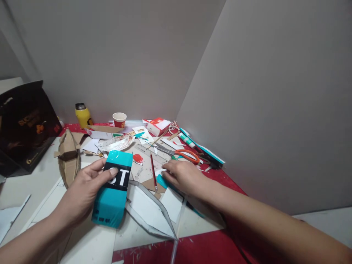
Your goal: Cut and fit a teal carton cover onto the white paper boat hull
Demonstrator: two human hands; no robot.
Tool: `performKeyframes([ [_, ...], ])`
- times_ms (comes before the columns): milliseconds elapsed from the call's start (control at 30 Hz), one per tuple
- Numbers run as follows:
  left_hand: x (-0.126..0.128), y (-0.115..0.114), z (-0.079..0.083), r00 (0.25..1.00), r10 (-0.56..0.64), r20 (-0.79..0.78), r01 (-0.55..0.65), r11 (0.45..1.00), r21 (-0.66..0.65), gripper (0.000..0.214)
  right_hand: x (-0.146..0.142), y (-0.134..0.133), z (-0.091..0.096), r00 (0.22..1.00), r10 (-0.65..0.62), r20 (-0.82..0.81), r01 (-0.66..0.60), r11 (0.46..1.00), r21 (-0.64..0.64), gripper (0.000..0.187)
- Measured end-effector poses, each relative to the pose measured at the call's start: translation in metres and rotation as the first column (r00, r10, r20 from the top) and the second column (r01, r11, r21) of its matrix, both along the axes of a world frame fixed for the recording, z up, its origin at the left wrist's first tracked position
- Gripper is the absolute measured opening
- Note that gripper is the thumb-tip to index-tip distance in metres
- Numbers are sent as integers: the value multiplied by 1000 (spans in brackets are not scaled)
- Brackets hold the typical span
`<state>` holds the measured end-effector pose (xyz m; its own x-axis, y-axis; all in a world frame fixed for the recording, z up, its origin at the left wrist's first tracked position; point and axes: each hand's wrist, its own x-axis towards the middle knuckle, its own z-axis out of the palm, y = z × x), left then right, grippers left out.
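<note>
My left hand (82,192) grips a teal cardboard piece (111,205) with a black band and white letters "ST", thumb on its front. My right hand (184,176) is low over the paper scraps, its fingers drawn together beside a teal scrap (162,181); what lies between the fingertips is hidden. Just left of that hand is a red and black pencil (153,172). Orange-handled scissors (189,156) lie open behind it. A boat-shaped cardboard form (150,209) with a white inside rests between my hands, next to a white card (172,204).
A brown cardboard boat shape (68,157) lies at left, beside a black box (24,128). Toward the wall are a yellow bottle (83,116), a paper cup (119,120) and a red and white box (158,126). A clear ruler (154,153) and a glue tube (187,140) lie among the scraps.
</note>
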<state>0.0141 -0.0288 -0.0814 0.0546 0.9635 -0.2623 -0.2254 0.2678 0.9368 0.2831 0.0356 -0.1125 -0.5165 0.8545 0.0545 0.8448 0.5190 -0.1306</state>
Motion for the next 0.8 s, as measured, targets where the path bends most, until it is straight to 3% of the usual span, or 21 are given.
performKeyframes([
  [233, 5, -5, 0, 998, -50, 42, 49, 999, 16, 41, -36, 20, -9, 987, -154, -55, 146, 981, -124, 34],
  [367, 16, -19, 1, 983, -145, 116, 144, 989, 16, 30, -45, 31, -20, 955, -203, -217, 142, 954, -265, 23],
  [467, 23, -29, 1, 961, -208, 181, 205, 978, 40, 24, -42, 36, -20, 880, -258, -398, 107, 926, -363, 29],
  [600, 24, -33, 0, 951, -219, 218, 213, 976, 51, 22, -30, 34, -4, 689, -334, -643, 96, 922, -376, 38],
  [633, 24, -32, -1, 951, -212, 224, 205, 977, 54, 22, -27, 31, 2, 595, -360, -718, 86, 918, -388, 37],
  [733, 22, -29, -2, 956, -187, 226, 179, 982, 56, 21, -22, 18, 13, 205, -444, -872, -28, 888, -458, 33],
  [767, 22, -28, -3, 957, -186, 223, 177, 983, 58, 20, -21, 12, 16, 122, -453, -883, -75, 883, -464, 31],
  [800, 22, -28, -4, 957, -185, 222, 177, 983, 57, 20, -21, 4, 17, 90, -447, -890, -107, 884, -455, 29],
])
